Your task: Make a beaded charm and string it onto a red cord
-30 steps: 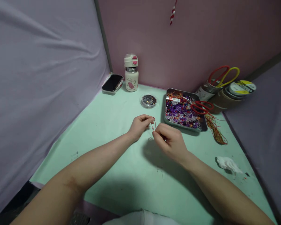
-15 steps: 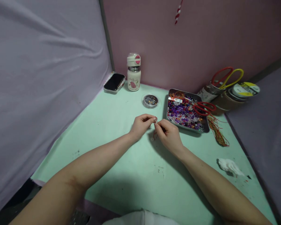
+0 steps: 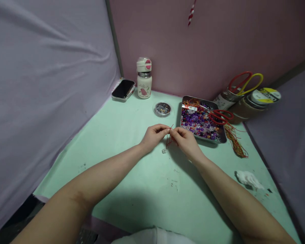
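Observation:
My left hand [image 3: 155,136] pinches a thin red cord [image 3: 167,141] between thumb and forefinger. Fingertip to fingertip with it, my right hand [image 3: 185,140] is closed on the same cord. A short end of the cord sticks up above the fingers, and loops hang below them over the table. Near the lower end of the loop is a small clear bead-like piece [image 3: 164,151]; whether it is strung on the cord I cannot tell. The fingertips hide the spot where the strands meet.
A metal tray [image 3: 203,138] of mixed beads, with red-handled scissors [image 3: 220,117] on it, sits right of my hands. Behind stand a round clear case [image 3: 163,109], a bottle [image 3: 144,84] and a phone [image 3: 123,89]. Cord bundle [image 3: 235,140], jars [image 3: 249,108] and crumpled tissue [image 3: 249,179] lie rightward.
My right hand has turned and its fingertips have come up level with my left fingertips. The cord's short end now points up, and the clear piece below shows more plainly.

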{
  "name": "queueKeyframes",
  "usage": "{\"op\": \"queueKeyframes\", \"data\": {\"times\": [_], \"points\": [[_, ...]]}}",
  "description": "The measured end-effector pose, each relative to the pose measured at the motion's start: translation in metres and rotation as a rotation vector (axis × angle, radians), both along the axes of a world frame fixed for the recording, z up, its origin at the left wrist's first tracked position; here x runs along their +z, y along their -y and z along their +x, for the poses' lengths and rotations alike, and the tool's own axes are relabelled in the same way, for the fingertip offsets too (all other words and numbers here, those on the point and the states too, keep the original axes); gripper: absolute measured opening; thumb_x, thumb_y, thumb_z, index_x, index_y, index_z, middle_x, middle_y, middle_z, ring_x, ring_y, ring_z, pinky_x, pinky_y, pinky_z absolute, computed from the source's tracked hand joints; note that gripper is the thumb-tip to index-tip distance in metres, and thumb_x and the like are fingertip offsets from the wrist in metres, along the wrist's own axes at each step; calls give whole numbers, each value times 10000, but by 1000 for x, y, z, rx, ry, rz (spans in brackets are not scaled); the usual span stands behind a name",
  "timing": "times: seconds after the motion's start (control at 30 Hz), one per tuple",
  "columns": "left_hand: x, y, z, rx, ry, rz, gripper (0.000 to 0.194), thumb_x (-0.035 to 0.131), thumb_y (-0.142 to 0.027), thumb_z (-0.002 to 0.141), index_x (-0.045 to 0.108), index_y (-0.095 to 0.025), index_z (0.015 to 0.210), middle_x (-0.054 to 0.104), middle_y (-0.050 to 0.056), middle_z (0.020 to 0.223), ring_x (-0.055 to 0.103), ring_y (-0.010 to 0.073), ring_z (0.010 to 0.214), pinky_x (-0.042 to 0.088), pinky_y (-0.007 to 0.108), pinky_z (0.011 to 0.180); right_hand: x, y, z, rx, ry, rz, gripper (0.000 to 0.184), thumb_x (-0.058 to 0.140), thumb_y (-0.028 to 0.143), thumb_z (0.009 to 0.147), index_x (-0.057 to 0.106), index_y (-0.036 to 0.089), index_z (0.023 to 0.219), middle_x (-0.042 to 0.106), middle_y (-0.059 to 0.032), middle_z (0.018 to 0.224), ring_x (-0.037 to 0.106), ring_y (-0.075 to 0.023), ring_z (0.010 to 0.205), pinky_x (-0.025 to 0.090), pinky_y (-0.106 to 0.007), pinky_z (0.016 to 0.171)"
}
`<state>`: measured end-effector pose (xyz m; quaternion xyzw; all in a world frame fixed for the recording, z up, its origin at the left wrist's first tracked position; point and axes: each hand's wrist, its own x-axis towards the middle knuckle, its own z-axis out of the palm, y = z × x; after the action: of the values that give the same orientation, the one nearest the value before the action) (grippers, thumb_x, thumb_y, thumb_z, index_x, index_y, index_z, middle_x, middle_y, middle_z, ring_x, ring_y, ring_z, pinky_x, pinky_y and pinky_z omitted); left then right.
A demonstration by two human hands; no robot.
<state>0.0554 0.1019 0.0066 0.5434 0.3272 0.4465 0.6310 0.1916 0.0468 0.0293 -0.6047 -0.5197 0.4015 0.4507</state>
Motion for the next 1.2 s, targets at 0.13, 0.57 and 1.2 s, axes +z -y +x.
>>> {"op": "queueKeyframes", "data": {"times": [0.13,0.57,1.2], "points": [[-1,0,0,-54,17,11,160,708,-312,705,704,-162,761,678,24,746,581,128,710,446,288,718,2,-1,0,-18,-241,-86,328,642,495,766,527,193,706,421,61,520,349,-82,443,245,-227,426],[-4,1,0,-95,-27,14,199,719,-328,690,706,-143,764,682,30,745,583,134,713,449,303,746,6,-3,3,-107,-225,8,173,720,333,691,657,185,756,574,14,684,447,-83,547,355,-235,501],[-10,-2,0,-160,-51,-165,262,761,-361,650,722,-145,793,696,51,776,548,109,657,386,255,602,65,6,32,-240,-452,534,140,674,281,812,546,229,840,711,-5,939,699,-159,895,567,-302,795]]}}
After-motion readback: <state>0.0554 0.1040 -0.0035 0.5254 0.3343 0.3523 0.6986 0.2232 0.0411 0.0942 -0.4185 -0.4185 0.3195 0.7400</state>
